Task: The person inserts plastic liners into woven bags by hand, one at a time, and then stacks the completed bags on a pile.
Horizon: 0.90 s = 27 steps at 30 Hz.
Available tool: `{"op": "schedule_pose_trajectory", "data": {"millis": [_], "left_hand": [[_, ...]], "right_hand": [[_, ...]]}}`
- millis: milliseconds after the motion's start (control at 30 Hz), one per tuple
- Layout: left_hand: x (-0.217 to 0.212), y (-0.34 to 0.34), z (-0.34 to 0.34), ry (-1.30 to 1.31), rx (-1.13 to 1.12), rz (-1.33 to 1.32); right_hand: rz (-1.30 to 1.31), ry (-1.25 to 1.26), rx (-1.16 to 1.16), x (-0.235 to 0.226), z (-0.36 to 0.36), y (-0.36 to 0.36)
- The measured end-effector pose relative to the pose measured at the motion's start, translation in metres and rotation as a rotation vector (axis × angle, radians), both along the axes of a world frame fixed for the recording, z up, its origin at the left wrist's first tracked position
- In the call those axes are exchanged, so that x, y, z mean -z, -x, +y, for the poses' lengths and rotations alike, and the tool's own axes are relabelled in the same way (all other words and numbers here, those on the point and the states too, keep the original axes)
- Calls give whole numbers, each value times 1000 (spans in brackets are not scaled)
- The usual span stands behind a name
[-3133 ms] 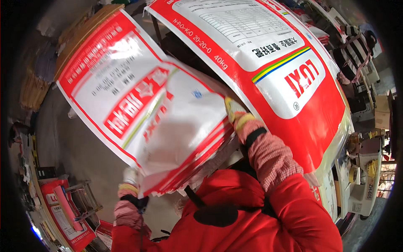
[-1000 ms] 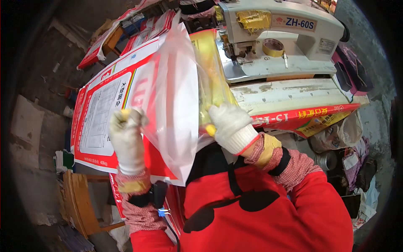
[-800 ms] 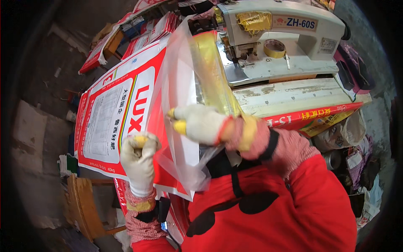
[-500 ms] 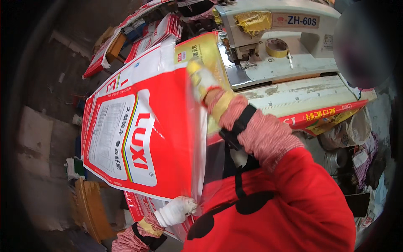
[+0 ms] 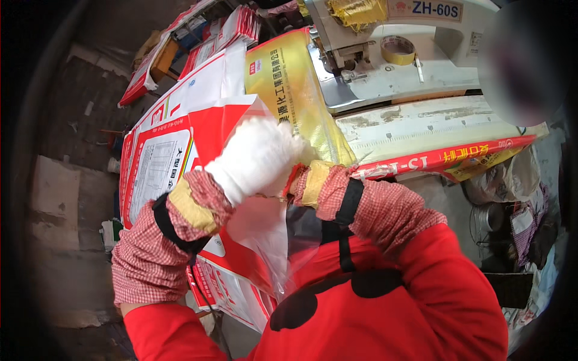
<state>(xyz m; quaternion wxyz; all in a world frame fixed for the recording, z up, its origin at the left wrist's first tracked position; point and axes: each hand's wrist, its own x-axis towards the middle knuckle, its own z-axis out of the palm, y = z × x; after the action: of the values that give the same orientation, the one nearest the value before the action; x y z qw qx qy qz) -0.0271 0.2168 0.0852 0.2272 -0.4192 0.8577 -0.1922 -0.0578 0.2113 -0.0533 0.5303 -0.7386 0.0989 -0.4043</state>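
Note:
A red and white printed bag (image 5: pixel 158 169) lies before me on other bags, its clear plastic liner (image 5: pixel 265 248) showing along its right side. My left hand (image 5: pixel 256 153), in a white glove, is at that side near the upper corner, knuckles up and fingers curled in on the bag's edge; the fingertips are hidden. Close beside it is my right hand (image 5: pixel 306 151), gloved and mostly hidden behind the left one, so its fingers cannot be made out. Just beyond both hands is a yellow-gold printed bag (image 5: pixel 289 75).
A white sewing machine (image 5: pixel 421 36) stands at the far right with a tape roll (image 5: pixel 398 50) on its base. In front of it runs a worn white ledge (image 5: pixel 415 123). Stacked bags (image 5: pixel 238 27) lie at the back, more red-and-white bags (image 5: pixel 226 289) below my left arm.
My left hand has moved up from the bag's near corner to beside my right hand. The right hand has come slightly nearer, and the bag's upper corner now folds back, exposing more of the gold bag.

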Motion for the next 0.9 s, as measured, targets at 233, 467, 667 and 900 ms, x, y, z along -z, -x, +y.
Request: {"op": "schedule_pose_trajectory", "data": {"millis": [233,467,667,900], "left_hand": [[-1,-47,-64,678,-154,108],[-13,-58,-106,300,-468,2],[-147,-18,-159,539,-385,-115],[-129,-33,-161,511,-331,-146]], "right_hand": [[271,200,101,-19,3,-5],[356,300,-43,-27,-4,-30],[-60,742,-135,27,66,-40],[845,731,-182,25,30,81]]}}
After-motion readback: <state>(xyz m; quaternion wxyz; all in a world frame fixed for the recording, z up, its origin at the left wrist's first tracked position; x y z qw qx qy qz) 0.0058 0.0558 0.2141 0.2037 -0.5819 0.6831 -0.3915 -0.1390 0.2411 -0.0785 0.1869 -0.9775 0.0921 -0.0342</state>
